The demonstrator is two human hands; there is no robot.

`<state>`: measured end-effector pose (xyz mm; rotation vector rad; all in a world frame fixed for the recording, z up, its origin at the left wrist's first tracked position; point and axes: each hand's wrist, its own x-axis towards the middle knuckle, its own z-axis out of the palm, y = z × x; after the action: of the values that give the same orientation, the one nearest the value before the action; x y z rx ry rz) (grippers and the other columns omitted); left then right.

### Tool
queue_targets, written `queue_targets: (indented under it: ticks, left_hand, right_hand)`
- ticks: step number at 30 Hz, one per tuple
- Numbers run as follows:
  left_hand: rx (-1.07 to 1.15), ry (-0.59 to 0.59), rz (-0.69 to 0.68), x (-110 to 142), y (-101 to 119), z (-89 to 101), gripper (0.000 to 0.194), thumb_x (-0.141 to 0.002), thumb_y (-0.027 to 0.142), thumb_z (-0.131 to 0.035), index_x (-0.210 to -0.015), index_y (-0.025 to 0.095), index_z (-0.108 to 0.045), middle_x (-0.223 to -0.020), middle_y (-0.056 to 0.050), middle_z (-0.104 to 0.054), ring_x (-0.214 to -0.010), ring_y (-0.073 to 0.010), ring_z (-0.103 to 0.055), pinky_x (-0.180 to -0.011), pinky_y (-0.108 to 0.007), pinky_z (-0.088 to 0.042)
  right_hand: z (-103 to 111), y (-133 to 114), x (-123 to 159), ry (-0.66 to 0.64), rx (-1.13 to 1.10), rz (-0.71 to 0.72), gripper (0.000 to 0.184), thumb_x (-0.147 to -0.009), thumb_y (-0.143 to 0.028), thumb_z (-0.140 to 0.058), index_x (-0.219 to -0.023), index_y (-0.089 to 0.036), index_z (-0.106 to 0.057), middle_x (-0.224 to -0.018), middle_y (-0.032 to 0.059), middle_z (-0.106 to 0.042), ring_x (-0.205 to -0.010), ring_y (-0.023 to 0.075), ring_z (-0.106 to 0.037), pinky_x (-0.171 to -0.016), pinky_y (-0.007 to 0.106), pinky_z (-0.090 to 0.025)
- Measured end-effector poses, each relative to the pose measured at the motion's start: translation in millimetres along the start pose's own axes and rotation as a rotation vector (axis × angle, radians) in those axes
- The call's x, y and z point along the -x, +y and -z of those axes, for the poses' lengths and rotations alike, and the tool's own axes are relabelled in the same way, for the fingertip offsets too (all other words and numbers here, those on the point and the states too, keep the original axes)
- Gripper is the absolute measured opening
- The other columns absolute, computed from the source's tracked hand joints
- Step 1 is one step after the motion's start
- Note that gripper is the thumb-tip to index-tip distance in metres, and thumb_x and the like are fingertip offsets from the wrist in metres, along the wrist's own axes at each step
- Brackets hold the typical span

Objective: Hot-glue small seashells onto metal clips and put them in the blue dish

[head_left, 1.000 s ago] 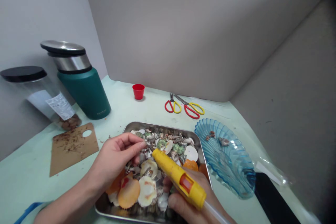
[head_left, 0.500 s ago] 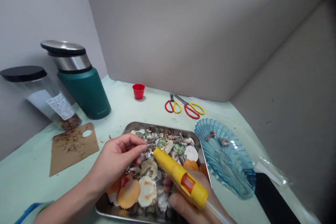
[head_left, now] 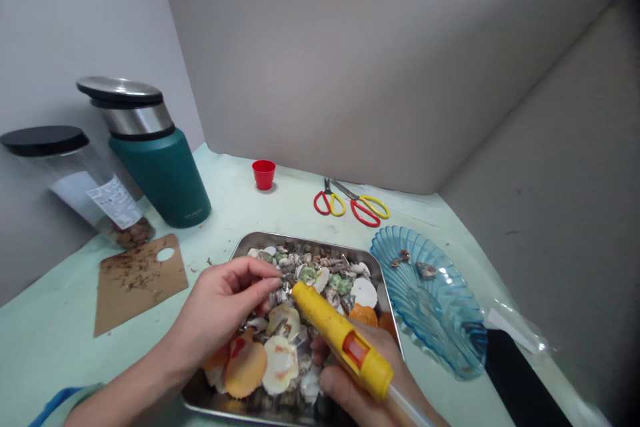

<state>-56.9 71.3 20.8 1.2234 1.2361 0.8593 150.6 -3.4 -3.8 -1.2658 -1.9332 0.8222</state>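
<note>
A yellow hot glue gun [head_left: 327,320] is gripped in my right hand [head_left: 395,363], a clear glue stick [head_left: 407,407] running out of its rear end. Its nozzle end points up and left at the fingertips of my left hand [head_left: 213,303]. Those fingers are pinched together; whatever lies between them is too small to make out. Both hands hover above a metal tray [head_left: 305,235] full of mixed shells. Among these are an orange scallop shell [head_left: 246,371], a white scallop shell [head_left: 280,365] and another white shell [head_left: 364,293] near the right wall.
To the right lies a blue shell-shaped dish [head_left: 425,307] with a few small shells, beside a black object [head_left: 523,380]. Two pairs of scissors [head_left: 367,210] and a red cup [head_left: 264,175] are behind. At left stand a green bottle [head_left: 163,173], a clear jar [head_left: 95,193] and brown cardboard [head_left: 143,280].
Both hands hold nearly the same pose. The rear of the glue gun has shifted very slightly to the left.
</note>
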Motion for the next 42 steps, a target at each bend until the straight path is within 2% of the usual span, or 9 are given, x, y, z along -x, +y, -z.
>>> queue_targets:
  ticks: [6, 13, 20, 25, 33, 42]
  left_hand:
    - [-0.002, 0.009, 0.019, 1.5, 1.8, -1.2, 0.018, -0.069, 0.032, -0.071, -0.079, 0.017, -0.068, -0.054, 0.002, -0.06, -0.051, -0.0102, -0.052, -0.051, -0.02, -0.043]
    - [0.008, 0.026, 0.007, 1.5, 3.7, -3.2, 0.014, -0.066, 0.029, -0.071, -0.074, 0.018, -0.069, -0.061, 0.001, -0.063, -0.05, -0.01, -0.053, -0.05, -0.02, -0.044]
    - [-0.005, 0.011, -0.001, 0.7, -0.5, -0.6, 0.015, -0.067, 0.03, -0.07, -0.076, 0.018, -0.07, -0.061, 0.0, -0.064, -0.052, -0.011, -0.054, -0.051, -0.022, -0.045]
    - [0.006, 0.025, 0.014, 0.5, 2.7, -2.6, 0.015, -0.065, 0.03, -0.071, -0.073, 0.018, -0.069, -0.066, -0.001, -0.066, -0.05, -0.0103, -0.053, -0.05, -0.021, -0.044]
    - [0.018, 0.047, 0.027, -0.2, 3.7, -3.5, 0.017, -0.065, 0.03, -0.071, -0.075, 0.017, -0.068, -0.056, 0.001, -0.061, -0.051, -0.0113, -0.054, -0.052, -0.021, -0.044]
    - [0.026, 0.037, 0.024, 0.7, 3.6, -3.0, 0.016, -0.064, 0.03, -0.072, -0.072, 0.017, -0.068, -0.06, 0.0, -0.063, -0.05, -0.0105, -0.053, -0.05, -0.021, -0.044]
  right_hand:
    - [1.7, -0.7, 0.9, -0.016, -0.108, -0.064, 0.036, -0.082, -0.052, -0.053, -0.083, -0.017, -0.059, -0.074, 0.0036, -0.061, -0.067, 0.0148, -0.058, -0.06, 0.024, -0.044]
    - [-0.6, 3.6, 0.7, -0.053, -0.083, 0.005, 0.037, -0.083, -0.054, -0.051, -0.082, -0.018, -0.06, -0.073, 0.0035, -0.062, -0.065, 0.0144, -0.057, -0.06, 0.024, -0.044]
    - [1.2, -1.4, 0.3, -0.004, -0.106, -0.059, 0.033, -0.082, -0.051, -0.054, -0.082, -0.018, -0.059, -0.074, 0.0034, -0.062, -0.065, 0.0147, -0.058, -0.059, 0.024, -0.045]
    - [2.3, -1.6, -0.5, -0.022, -0.101, -0.03, 0.035, -0.081, -0.052, -0.055, -0.084, -0.018, -0.06, -0.074, 0.0039, -0.062, -0.066, 0.0154, -0.058, -0.06, 0.024, -0.046]
    - [1.0, 2.1, -0.4, -0.053, -0.082, 0.007, 0.039, -0.082, -0.056, -0.051, -0.084, -0.018, -0.061, -0.073, 0.0037, -0.061, -0.065, 0.0148, -0.057, -0.06, 0.024, -0.044]
    - [1.3, -4.1, 0.1, -0.015, -0.005, 0.016, 0.038, -0.086, -0.053, -0.047, -0.084, -0.017, -0.06, -0.072, 0.0036, -0.06, -0.063, 0.0141, -0.056, -0.058, 0.024, -0.044]
